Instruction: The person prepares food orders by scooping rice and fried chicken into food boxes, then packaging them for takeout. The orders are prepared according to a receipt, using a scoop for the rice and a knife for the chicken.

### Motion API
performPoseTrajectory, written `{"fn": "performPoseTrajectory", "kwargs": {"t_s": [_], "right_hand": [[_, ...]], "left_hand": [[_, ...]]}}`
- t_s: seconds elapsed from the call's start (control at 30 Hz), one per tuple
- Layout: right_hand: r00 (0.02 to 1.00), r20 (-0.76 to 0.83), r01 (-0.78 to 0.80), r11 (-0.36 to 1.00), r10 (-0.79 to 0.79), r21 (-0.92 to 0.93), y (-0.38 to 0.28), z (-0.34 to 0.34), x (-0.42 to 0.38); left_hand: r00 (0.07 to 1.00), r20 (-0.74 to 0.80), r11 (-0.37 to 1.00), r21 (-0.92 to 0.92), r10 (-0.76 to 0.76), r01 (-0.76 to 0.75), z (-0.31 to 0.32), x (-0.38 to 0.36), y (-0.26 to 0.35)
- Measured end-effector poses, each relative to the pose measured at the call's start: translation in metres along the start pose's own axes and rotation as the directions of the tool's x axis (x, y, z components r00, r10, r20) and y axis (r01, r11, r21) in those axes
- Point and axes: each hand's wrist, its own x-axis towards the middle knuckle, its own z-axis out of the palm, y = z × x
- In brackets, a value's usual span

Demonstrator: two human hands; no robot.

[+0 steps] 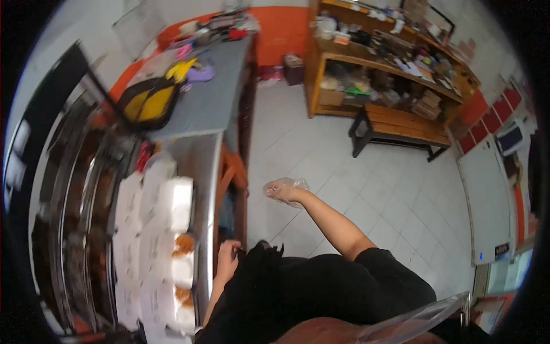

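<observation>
a slatted wooden bench stands on pale floor tiles beside a cluttered wooden shelf unit

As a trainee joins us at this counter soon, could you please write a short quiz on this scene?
1. Multiple choice: What covers the person's right hand?
A) an oven mitt
B) a clear plastic glove
C) a knitted mitten

2. True or false: The wooden bench stands on the tiled floor.

3. Fill in the blank: Brown food shows in ___ of the white takeout boxes.

Key: 1. B; 2. true; 3. two
</observation>
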Motion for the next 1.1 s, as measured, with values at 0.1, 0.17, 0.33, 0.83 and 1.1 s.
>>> {"fn": "performPoseTrajectory", "kwargs": {"t_s": [0.1, 0.17, 0.33, 0.83, 1.1], "right_hand": [[0.999, -0.047, -0.030, 0.996, 0.026, -0.086, 0.080, -0.082, 0.032], [0.943, -0.330, -0.152, 0.931, 0.036, -0.333, 0.150, -0.129, 0.037], [0.635, -0.508, -0.751, 0.619, 0.581, -0.230, 0.379, -0.153, -0.053], [0.264, -0.079, -0.902, 0.275, 0.961, 0.333, 0.455, -0.244, -0.101], [0.144, -0.533, -0.874, 0.359, 0.834, 0.326, 0.496, -0.616, 0.102]], "left_hand": [[0.859, 0.463, 0.974, 0.059, -0.220, 0.218, 0.053, 0.048, -0.103], [0.604, 0.722, 0.929, 0.154, -0.338, 0.336, 0.087, 0.073, -0.189], [0.236, 0.707, 0.723, 0.537, -0.667, 0.435, 0.123, 0.211, -0.280], [0.738, 0.555, 0.835, -0.135, -0.383, 0.534, 0.426, 0.786, -0.152], [0.870, 0.458, 0.878, -0.323, -0.182, 0.354, 0.492, 0.960, -0.077]]}}
